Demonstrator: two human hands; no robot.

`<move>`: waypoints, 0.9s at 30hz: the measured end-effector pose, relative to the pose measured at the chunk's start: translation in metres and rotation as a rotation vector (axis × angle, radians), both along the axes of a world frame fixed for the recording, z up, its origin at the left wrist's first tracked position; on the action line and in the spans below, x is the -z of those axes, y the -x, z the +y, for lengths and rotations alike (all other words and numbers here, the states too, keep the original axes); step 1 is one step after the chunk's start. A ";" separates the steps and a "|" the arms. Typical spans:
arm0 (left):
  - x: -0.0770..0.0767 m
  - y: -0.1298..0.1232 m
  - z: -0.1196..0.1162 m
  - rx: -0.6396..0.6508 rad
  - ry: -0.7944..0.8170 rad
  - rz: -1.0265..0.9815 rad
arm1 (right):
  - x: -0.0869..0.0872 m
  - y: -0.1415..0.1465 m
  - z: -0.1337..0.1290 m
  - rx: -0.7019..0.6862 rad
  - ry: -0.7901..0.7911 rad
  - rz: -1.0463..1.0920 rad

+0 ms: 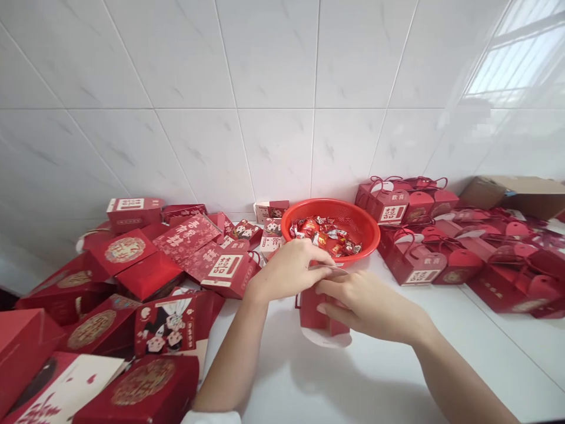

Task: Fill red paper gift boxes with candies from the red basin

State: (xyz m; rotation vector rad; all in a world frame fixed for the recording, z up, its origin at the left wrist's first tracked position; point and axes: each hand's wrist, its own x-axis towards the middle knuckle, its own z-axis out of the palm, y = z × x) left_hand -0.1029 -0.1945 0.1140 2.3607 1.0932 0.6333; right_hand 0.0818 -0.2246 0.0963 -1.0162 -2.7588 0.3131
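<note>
A small red gift box (314, 312) stands on the white table in front of the basket, a white rounded flap sticking out at its lower edge. My left hand (293, 268) is at the top of this box, thumb and fingers pinched on its upper flap. My right hand (364, 300) wraps round the right side of the same box, fingers bent against its top and front. The inside of the box is hidden. Just behind my hands, a red plastic basket (368, 241) holds wrapped candies (324, 232).
Flat and folded red boxes (121, 253) are piled on the left. Finished-looking red boxes with cord handles (415, 259) stand in rows on the right, with a brown cardboard box (516, 191) behind them. A tiled wall (273, 135) closes off the back.
</note>
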 end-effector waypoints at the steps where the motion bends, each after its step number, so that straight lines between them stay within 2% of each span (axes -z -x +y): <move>1: 0.003 -0.003 0.003 0.025 0.018 0.011 | 0.002 -0.004 -0.001 0.030 0.003 -0.032; 6: 0.017 -0.012 0.019 0.060 0.076 0.090 | 0.014 -0.022 -0.003 0.112 0.076 -0.038; 11: 0.029 -0.024 0.023 -0.065 0.021 0.217 | 0.026 -0.037 0.003 0.158 0.314 0.224; 14: 0.033 -0.025 0.025 -0.086 0.026 0.289 | 0.034 -0.047 0.008 0.173 0.410 0.355; 17: 0.033 -0.018 0.030 -0.024 0.078 0.320 | 0.042 -0.056 0.015 0.208 0.432 0.404; 22: 0.029 0.004 0.041 0.106 0.146 0.241 | 0.056 -0.067 0.030 0.201 0.545 0.479; 27: 0.031 0.025 0.047 0.045 0.237 0.229 | 0.069 -0.073 0.046 0.185 0.666 0.582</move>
